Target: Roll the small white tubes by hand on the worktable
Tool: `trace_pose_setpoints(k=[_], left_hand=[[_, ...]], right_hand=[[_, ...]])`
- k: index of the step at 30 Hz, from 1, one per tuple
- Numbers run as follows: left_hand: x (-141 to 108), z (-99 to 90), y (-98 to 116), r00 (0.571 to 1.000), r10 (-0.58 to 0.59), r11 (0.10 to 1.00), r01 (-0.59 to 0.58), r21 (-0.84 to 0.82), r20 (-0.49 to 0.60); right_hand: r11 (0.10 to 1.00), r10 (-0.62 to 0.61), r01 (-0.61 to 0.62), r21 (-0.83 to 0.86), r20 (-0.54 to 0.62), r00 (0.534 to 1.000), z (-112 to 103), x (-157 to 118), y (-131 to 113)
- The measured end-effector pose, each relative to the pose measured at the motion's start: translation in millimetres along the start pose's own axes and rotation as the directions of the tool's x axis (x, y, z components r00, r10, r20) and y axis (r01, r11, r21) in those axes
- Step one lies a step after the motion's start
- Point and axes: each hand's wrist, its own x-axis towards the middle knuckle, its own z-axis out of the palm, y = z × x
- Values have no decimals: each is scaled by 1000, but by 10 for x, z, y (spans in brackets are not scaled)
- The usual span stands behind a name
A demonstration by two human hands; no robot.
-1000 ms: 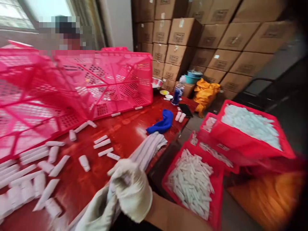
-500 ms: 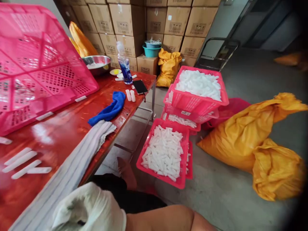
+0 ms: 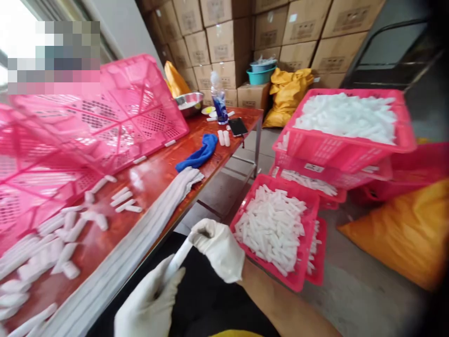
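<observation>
Low over my dark-clothed lap, a short white stick (image 3: pixel 180 256) slants between my two gloved hands. My left hand (image 3: pixel 149 297), in a white glove, is wrapped round its lower part. The fingertips of my right hand (image 3: pixel 222 248), also in a white glove, pinch its upper end. On the red table (image 3: pixel 105 224) to the left lie many similar white sticks (image 3: pixel 45 250), some in a loose heap and several in a small group farther up. A striped grey-white cloth (image 3: pixel 140 234) runs along the table edge beside my hands.
A filled pink basket (image 3: pixel 312 262) stands low to the right, with stacked baskets (image 3: pixel 329 150) behind it. Tilted pink baskets (image 3: pixel 115 110) line the table's far side. Farther along are a blue cloth (image 3: pixel 199 154), bottle (image 3: pixel 219 105) and phone (image 3: pixel 238 126). A yellow sack (image 3: pixel 403 229) lies at right.
The view has turned left, showing more of the table and its heap of sticks. One gloved hand was visible at the bottom; now both hands show, holding a white stick between them.
</observation>
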Motion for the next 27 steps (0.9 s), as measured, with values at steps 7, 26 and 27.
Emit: trace_pose_setpoints(k=[7, 26, 27], left_hand=[[13, -72, -12, 639, -76, 557, 664, -499, 765], [14, 45, -89, 493, 67, 227, 839, -495, 867], [15, 53, -102, 468, 71, 174, 864, -473, 881]], right_hand=[[987, 33, -77, 142, 290, 956, 11, -42, -172], [985, -67, 93, -146, 177, 982, -108, -101, -136], [982, -80, 109, -156, 185, 980, -115, -110, -170]])
